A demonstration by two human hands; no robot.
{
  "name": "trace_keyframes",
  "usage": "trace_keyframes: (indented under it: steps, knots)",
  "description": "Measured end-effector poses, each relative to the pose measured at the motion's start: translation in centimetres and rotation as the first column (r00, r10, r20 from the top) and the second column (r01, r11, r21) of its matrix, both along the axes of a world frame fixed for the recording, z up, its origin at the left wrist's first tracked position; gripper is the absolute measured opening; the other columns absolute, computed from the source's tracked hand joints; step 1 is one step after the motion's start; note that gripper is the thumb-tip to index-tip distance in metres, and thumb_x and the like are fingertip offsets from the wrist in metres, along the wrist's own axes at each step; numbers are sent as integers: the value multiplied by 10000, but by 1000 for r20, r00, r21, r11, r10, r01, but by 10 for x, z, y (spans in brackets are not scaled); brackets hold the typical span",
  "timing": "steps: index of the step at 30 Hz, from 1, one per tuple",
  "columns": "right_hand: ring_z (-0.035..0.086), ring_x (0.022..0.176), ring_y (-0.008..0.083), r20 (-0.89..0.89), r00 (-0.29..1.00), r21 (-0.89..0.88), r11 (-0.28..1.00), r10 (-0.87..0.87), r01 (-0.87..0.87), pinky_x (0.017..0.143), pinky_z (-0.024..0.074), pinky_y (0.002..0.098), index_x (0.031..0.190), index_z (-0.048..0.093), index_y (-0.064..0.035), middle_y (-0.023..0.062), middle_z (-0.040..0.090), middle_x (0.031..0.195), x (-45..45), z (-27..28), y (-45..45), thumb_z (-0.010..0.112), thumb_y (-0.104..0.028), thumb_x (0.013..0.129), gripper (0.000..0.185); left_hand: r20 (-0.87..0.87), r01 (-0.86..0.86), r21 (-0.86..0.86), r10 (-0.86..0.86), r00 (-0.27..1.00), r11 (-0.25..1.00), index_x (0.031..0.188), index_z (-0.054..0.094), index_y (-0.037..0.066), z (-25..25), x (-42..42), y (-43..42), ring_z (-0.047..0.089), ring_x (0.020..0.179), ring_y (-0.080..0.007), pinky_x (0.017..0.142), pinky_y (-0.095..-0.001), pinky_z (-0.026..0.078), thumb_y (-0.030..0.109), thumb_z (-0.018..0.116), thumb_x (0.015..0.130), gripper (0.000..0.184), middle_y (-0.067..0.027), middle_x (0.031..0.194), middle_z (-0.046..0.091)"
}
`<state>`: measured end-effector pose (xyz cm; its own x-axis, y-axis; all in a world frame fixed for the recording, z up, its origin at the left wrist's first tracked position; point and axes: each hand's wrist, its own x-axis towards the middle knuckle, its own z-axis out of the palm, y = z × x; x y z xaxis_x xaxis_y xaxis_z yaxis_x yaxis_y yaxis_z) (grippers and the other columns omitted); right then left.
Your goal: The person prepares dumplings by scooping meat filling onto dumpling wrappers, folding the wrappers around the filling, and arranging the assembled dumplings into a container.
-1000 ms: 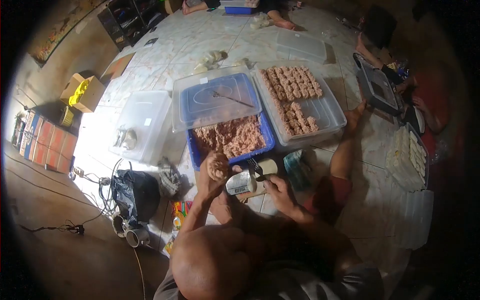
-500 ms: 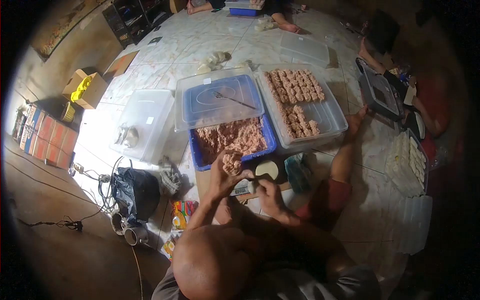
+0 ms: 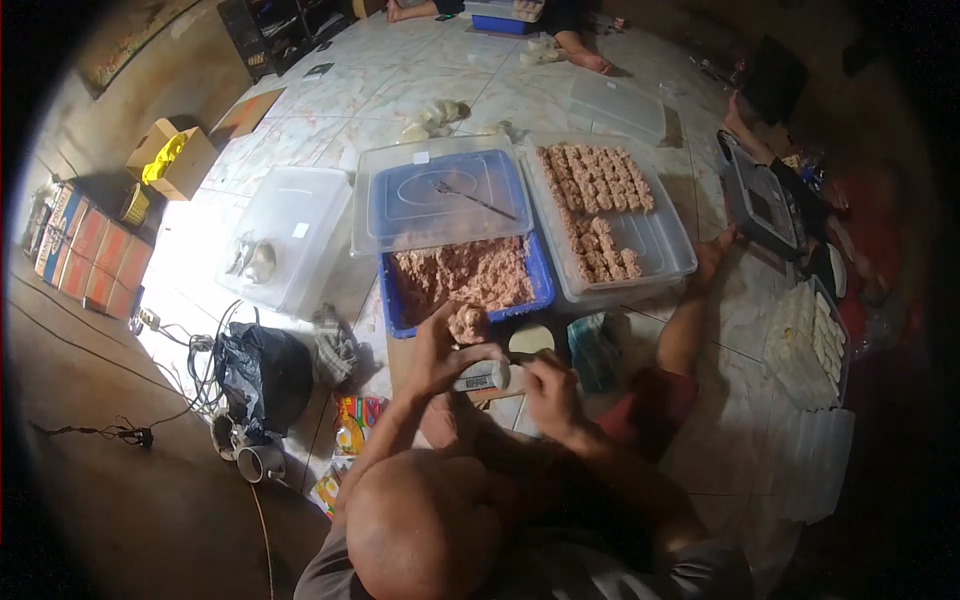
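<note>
My left hand [image 3: 433,360] is closed around a clump of pinkish minced mixture [image 3: 468,324], just over the near edge of a blue tub [image 3: 546,290]. More of that mixture [image 3: 455,272] lies in the tub. To the right, my right hand [image 3: 552,398] is closed, and what its fingers hold is too small to make out. Between the hands, partly covered, is a scale [image 3: 478,378], with a pale round disc [image 3: 531,340] behind it. Rows of shaped lumps [image 3: 595,178] fill part of a clear container [image 3: 683,258]. A clear lid [image 3: 365,215] with a fork [image 3: 475,200] covers the tub's far part.
A green cloth [image 3: 592,352] lies right of the scale. Left are a clear lid [image 3: 285,220], a black bag [image 3: 262,375], a mug [image 3: 260,463] and cables. At right, a person's arm [image 3: 850,255] is near a container of pale pieces [image 3: 805,340]. Another person's foot [image 3: 588,60] shows far back.
The fork that showed in my right hand is no longer visible there. My left hand and its clump have shifted slightly right and down from the tub's edge.
</note>
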<state>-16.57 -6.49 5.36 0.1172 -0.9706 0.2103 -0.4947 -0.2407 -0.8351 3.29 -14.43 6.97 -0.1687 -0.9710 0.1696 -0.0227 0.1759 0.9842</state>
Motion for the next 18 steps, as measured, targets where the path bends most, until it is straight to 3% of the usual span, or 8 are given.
trace_keyframes:
  steps: [1,2,4,6,7,9,12,18]
  knots:
    - [622,826,360,123,992,17,1000,-19,17,738,488,397,1004,630,14,198,625,942,-6,6,5,560,-31,918,120,45,76,-68,-73,996,995,992,554,46,0,19,-2,513,771,-63,674,-240,453,122,944,685,502,23,840,566]
    - [608,927,147,155,987,105,994,-36,19,819,486,302,1104,623,24,96,639,996,-14,11,12,555,-22,966,161,93,153,-126,-142,986,980,1003,551,38,-2,30,0,495,761,-60,663,-239,446,109,941,685,509,26,819,545]
    - [607,916,142,183,979,205,978,-87,49,819,488,304,1108,613,25,72,646,980,-15,36,21,557,-34,973,157,-137,177,147,-157,978,973,1097,605,17,-4,34,6,555,854,-99,772,-265,491,166,949,668,569,-21,960,618]
    - [632,913,171,144,987,195,980,-67,38,817,492,311,1099,612,26,105,652,945,-14,45,18,563,-37,969,153,-52,203,269,-197,979,942,1099,600,23,1,30,5,557,805,-108,734,-289,498,177,932,686,552,-20,889,618]
    - [644,901,210,85,996,153,988,-24,11,808,495,327,1078,614,27,130,653,932,-13,52,16,566,-40,964,140,-55,203,261,-195,979,944,1099,600,23,4,28,4,557,805,-108,734,-289,498,177,932,686,552,-20,889,618]
    - [656,889,248,17,1000,115,993,14,-15,798,498,343,1057,615,28,155,653,919,-10,57,11,570,-43,959,129,288,170,-158,-120,950,973,1022,611,18,7,24,2,612,713,-208,681,-350,501,151,866,751,395,-91,825,635]
    - [653,877,333,-118,992,36,998,47,-43,782,499,385,1012,617,32,201,650,921,-3,57,2,572,-50,949,113,515,171,-161,-65,855,972,947,613,9,-5,18,2,617,688,-359,635,-412,481,140,794,791,273,-190,804,630]
    - [624,836,317,82,997,-36,999,-5,8,749,483,408,958,602,21,159,610,871,20,37,-9,584,-103,975,127,581,91,-152,15,813,984,930,651,-14,-16,22,-1,629,699,-384,647,-401,491,137,769,782,242,-206,743,642]
